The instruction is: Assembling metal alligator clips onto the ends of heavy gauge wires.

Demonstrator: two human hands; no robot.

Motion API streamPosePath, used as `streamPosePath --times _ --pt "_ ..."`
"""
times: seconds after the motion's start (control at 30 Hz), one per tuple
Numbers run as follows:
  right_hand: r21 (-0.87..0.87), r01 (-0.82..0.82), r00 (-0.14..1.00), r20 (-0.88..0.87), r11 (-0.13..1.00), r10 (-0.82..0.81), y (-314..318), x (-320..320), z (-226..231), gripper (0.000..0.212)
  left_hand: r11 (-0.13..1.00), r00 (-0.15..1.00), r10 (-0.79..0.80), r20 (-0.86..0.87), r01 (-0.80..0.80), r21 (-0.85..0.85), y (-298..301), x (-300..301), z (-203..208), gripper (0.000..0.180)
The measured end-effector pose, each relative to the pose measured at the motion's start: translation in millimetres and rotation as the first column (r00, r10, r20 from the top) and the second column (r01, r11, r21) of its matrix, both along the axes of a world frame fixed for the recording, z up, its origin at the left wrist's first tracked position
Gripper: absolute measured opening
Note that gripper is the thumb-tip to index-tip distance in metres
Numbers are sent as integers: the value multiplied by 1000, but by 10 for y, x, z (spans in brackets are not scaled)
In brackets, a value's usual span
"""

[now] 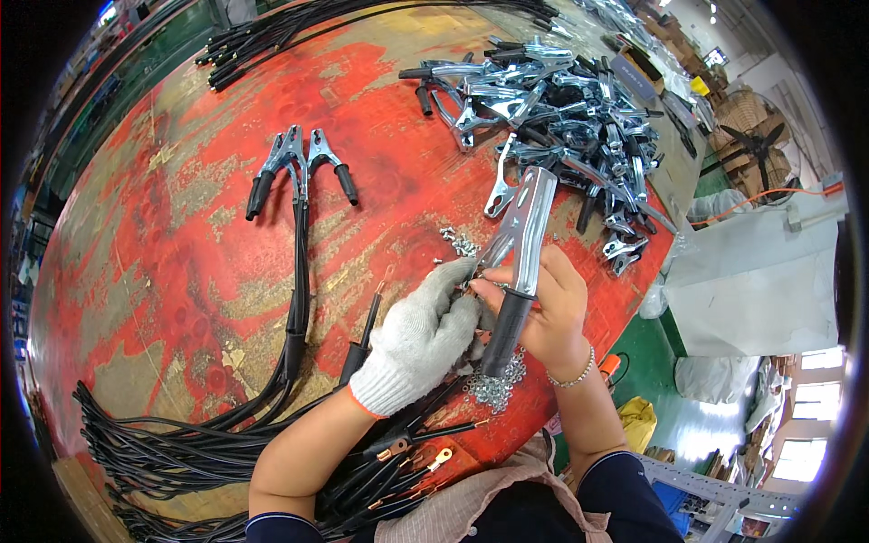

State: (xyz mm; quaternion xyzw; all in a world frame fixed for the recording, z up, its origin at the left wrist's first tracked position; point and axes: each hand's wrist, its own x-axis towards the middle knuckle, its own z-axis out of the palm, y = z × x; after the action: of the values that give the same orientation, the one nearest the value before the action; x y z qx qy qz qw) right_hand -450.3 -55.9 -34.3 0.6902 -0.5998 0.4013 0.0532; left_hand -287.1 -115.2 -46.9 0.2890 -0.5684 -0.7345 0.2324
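In front of me is a silver metal spring clamp (534,217) with a black handle sleeve, tilted upright. My left hand (412,339), in a white knitted glove, is closed, its fingertips pinched at the clamp's inner side. My right hand (557,317), bare and with a beaded bracelet, is closed around the clamp; its thumb and forefinger meet the gloved fingers. What small part lies between the fingertips is hidden. Close to the hands are loose screws (462,242) and, below the clamp's sleeve, a heap of small nuts (493,389).
A large pile of clamps (570,109) covers the table's far right. Two clamps (294,158) joined to black cables lie at the left. Bundled cables (154,443) fill the near left; a copper ring lug (441,459) shows near my body. A fan (756,145) stands beyond the red table (181,235).
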Motion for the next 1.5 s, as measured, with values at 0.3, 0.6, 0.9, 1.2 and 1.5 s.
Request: streamPosePath --times 0.3,0.6,0.9,1.2,1.5 --pt "-37 -12 1000 7 999 13 -12 8 -44 23 991 999 50 13 -48 -123 6 -18 -142 38" --pt "-61 -24 999 44 998 27 -37 18 -14 22 989 998 60 32 -56 -136 -2 -6 -78 36" --pt "-13 26 1000 1 1000 -26 -19 10 -24 23 990 998 43 39 -37 -135 -10 7 -56 35" --pt "31 30 1000 -2 999 -30 0 0 -29 26 995 999 46 19 -44 -91 -3 -15 -75 38" --pt "-107 -104 993 -68 989 97 118 -145 -165 34 996 999 40 11 -39 -82 -3 -9 -47 37"
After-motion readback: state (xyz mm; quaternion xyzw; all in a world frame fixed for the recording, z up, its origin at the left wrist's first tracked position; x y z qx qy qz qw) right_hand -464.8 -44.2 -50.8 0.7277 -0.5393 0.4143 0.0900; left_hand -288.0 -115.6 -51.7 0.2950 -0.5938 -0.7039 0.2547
